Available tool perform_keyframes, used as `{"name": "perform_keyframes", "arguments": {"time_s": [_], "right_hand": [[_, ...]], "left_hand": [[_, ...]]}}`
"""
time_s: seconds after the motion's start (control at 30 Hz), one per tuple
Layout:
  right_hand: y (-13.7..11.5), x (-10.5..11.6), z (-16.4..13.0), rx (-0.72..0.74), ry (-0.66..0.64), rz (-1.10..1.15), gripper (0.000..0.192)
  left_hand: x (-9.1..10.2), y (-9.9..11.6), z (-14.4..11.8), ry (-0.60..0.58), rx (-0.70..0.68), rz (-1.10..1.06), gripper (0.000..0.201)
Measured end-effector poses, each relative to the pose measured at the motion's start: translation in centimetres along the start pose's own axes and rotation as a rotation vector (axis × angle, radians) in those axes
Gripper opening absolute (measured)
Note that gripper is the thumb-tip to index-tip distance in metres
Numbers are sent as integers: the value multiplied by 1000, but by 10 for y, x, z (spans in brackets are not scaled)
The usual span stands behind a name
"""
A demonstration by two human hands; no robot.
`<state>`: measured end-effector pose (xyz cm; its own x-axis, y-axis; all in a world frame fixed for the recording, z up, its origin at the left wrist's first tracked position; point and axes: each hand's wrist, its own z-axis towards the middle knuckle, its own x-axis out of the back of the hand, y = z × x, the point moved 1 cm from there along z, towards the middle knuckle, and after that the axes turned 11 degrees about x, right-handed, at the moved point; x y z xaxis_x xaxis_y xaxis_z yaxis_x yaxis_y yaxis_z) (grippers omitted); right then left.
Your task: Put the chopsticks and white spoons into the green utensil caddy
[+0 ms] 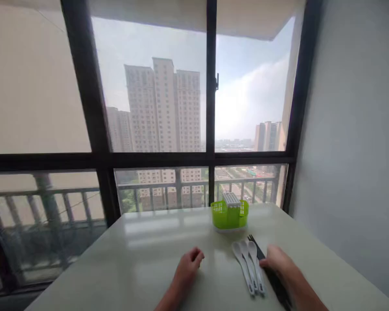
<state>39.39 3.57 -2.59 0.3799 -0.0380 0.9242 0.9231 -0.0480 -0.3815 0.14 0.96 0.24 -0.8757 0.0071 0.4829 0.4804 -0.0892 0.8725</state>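
Observation:
My left hand (188, 264) rests over the middle of the table, its fingers curled in and nothing visible in them. On the right, my right hand (277, 262) has its thumb and fingers closed at a black fork (262, 255); motion blurs this hand a little. The fork's tines point toward the window, and part of its handle lies behind the hand. I cannot tell whether it is a single fork or several together. Just left of it, three white spoons (249, 264) lie side by side on the table, bowls away from me.
A bright green cutlery basket (230, 218) with a white slatted top part stands near the table's far edge. The pale glossy table (142, 255) meets a dark-framed window (210, 157). A grey wall (350, 142) runs along the right side.

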Motion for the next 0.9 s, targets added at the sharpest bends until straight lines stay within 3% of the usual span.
{"name": "perform_keyframes", "arguments": {"time_s": [0.27, 0.63, 0.8, 0.9], "right_hand": [[1, 1, -4, -44, 21, 26, 30], [-6, 6, -9, 11, 2, 76, 25], [-2, 7, -12, 46, 37, 76, 27], [-2, 20, -15, 60, 127, 85, 26]], "left_hand": [[-3, -3, 2, -15, -6, -18, 35], [-4, -6, 3, -19, -19, -35, 33], [-4, -4, 2, -22, -13, -23, 32], [-3, -4, 2, -20, -10, -26, 33]]}}
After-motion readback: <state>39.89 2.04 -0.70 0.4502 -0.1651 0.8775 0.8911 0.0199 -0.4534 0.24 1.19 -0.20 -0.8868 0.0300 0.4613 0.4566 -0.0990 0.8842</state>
